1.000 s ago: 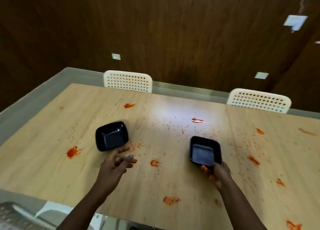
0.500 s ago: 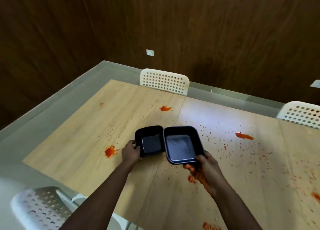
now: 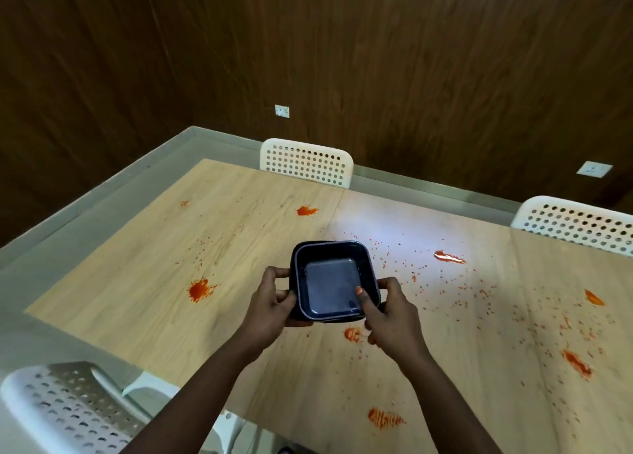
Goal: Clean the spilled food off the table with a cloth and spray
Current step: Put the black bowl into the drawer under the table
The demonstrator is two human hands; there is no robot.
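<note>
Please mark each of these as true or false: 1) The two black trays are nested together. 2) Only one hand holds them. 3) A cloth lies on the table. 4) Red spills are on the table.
1) True: the black trays sit one inside the other.
2) False: the left hand and right hand both grip them.
3) False: no cloth is visible on the table.
4) True: red spills dot the wood.
</note>
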